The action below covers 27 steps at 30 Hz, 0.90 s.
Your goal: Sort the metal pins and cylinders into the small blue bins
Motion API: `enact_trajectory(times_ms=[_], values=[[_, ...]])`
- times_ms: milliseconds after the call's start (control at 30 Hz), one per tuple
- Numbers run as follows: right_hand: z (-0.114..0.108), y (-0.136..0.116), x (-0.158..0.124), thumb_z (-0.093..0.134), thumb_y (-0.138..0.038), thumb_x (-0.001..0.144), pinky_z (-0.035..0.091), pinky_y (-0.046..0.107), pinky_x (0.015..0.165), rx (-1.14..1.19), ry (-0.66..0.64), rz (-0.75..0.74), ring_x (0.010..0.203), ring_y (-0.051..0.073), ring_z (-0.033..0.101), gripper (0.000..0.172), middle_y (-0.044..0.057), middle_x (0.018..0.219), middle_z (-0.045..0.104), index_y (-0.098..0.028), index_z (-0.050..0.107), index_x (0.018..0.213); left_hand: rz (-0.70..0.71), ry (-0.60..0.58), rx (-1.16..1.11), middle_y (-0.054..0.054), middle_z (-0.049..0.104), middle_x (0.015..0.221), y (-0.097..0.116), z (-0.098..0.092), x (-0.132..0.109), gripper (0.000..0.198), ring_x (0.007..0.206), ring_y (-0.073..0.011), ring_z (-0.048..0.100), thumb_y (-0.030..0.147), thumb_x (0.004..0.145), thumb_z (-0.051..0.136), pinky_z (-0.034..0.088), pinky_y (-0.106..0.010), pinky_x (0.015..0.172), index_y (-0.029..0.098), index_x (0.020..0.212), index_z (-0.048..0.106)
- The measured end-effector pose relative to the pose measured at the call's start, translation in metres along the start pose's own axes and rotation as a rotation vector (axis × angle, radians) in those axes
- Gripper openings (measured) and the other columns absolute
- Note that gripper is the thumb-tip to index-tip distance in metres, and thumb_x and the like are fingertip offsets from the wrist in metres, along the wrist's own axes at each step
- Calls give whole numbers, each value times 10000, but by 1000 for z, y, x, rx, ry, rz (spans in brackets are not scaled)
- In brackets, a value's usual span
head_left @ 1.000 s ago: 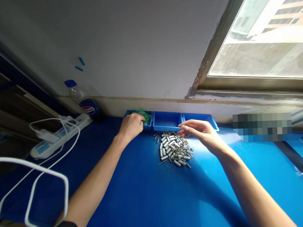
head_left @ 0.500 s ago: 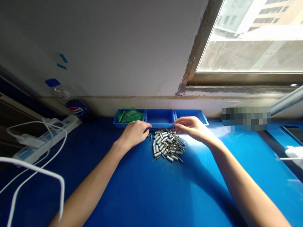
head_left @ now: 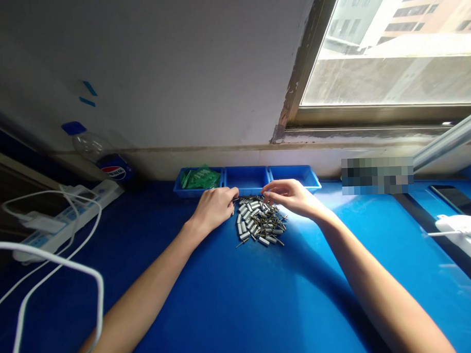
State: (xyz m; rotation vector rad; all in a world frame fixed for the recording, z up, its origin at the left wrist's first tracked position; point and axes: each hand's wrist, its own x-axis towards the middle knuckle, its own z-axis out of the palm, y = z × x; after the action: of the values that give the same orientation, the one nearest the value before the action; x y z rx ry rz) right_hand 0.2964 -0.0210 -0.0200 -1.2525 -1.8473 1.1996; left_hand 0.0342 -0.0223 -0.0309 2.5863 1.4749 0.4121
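Observation:
A pile of small metal parts (head_left: 256,224), silvery cylinders mixed with thin brass-tipped pins, lies on the blue tabletop. At its far left edge is my left hand (head_left: 215,207), palm down with fingers curled; its fingertips are partly hidden. My right hand (head_left: 292,196) reaches over the far right edge, thumb and fingers drawn together. Whatever either hand pinches is too small to make out. Just behind the fingertips stand three joined blue bins: the left bin (head_left: 177,189) holds green plastic packets (head_left: 200,177), beside the middle bin (head_left: 246,178) and the right bin (head_left: 293,176).
A power strip (head_left: 72,218) with white cables (head_left: 101,299) lies at left, near a cola bottle (head_left: 113,168). On the right are a phone (head_left: 458,199), a white device (head_left: 459,230) and a blurred-out patch. Wall and window rise behind the bins.
My hands have come closer together at the pile's far edge, the left shifting right and the right shifting left. The camera view has moved slightly. The pile looks much the same.

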Motion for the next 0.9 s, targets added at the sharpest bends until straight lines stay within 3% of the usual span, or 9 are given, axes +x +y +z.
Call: enact_trajectory(times_ms=[100,200,300,400,600,767,900], values=[[6,1,1,703,-445,907,576,344,728,6,9,2,794,236,755,294,64,862,798,-194,778,1040,148,93,-291,-30,764,953,-1,0,0,262,854,-186,722,75,873,620,540,-272,786,213,1078,706],[12,-1,-1,753,-450,874,574,337,721,57,-24,8,795,233,751,344,55,866,798,-201,766,1112,203,263,-452,-29,755,979,2,2,0,246,861,-164,715,115,884,685,567,-278,836,197,1115,686],[21,-4,-3,820,-465,818,577,340,754,213,-37,7,817,229,750,409,56,885,799,-193,762,1118,227,359,-440,-31,736,951,7,4,-1,167,857,-162,701,145,903,700,577,-283,823,193,1062,680],[30,-4,-6,843,-482,790,566,340,777,356,54,7,785,211,727,382,53,835,788,-177,785,1011,277,396,-428,-43,736,983,12,6,-3,113,857,-150,699,156,943,669,581,-272,816,188,1051,678],[44,3,-15,869,-477,742,546,323,725,452,150,100,722,186,691,407,38,816,778,-189,789,1019,328,474,-435,-49,729,977,18,13,-6,48,857,-138,699,154,969,651,573,-248,794,178,996,683],[51,13,-19,846,-518,754,579,367,807,484,231,132,804,227,732,380,64,857,790,-199,800,957,269,415,-440,-60,750,1006,20,18,-6,103,887,-163,723,256,973,681,582,-275,837,187,1049,694],[47,22,-17,820,-529,787,608,427,876,442,482,103,882,269,768,401,95,938,801,-204,773,1017,70,161,-168,-68,780,1046,15,12,-6,194,920,-234,750,289,933,718,576,-315,803,208,1110,716]])
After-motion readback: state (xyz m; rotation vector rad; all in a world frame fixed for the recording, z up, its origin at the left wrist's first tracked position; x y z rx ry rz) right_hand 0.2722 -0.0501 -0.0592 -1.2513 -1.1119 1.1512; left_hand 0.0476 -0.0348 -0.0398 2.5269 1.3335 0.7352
